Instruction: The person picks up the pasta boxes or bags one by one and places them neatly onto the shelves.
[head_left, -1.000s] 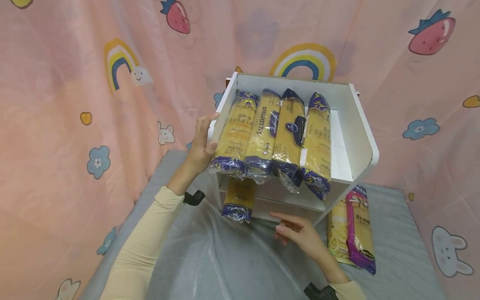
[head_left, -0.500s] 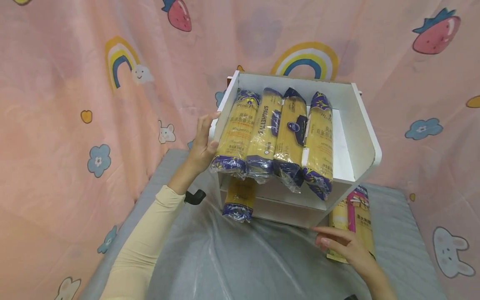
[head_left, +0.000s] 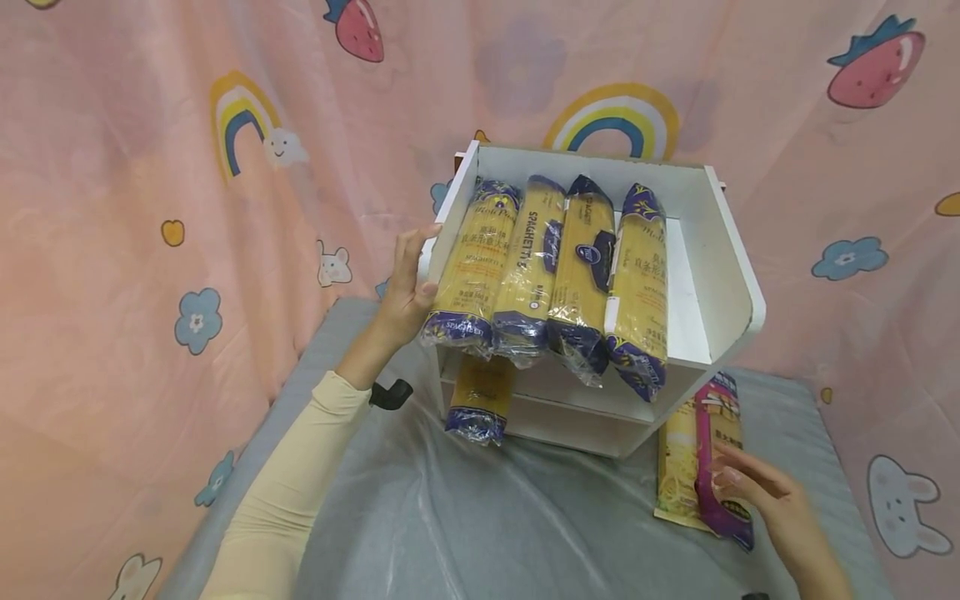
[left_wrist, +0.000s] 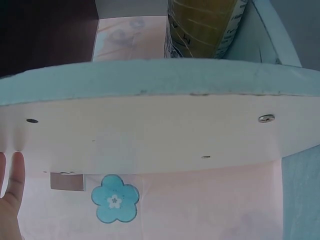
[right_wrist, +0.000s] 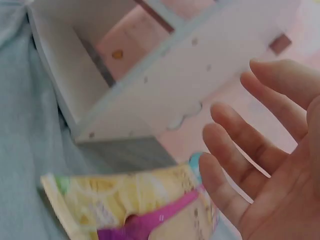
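My left hand (head_left: pixel 407 292) rests against the left side panel of a small white shelf unit (head_left: pixel 727 275). In the left wrist view, two fingertips touch the panel's outer face, the fingers fairly straight. Several clear bags of spaghetti (head_left: pixel 633 287) lie side by side on the top shelf, their ends over the front edge. One more spaghetti bag (head_left: pixel 480 400) pokes out of the level below. My right hand (head_left: pixel 768 500), fingers spread and holding nothing, is over a pasta bag with a magenta edge (head_left: pixel 705 475). Beside that bag lies a yellow pasta bag (head_left: pixel 678 471).
Grey cloth (head_left: pixel 525 533) covers the surface under the shelf and bags. A pink printed curtain (head_left: pixel 300 192) hangs behind and at both sides. The right end of the top shelf (head_left: pixel 684 292) shows bare white board.
My right hand has moved right, from in front of the shelf's lower level to over the magenta-edged pasta bag. The left hand stays at the side panel.
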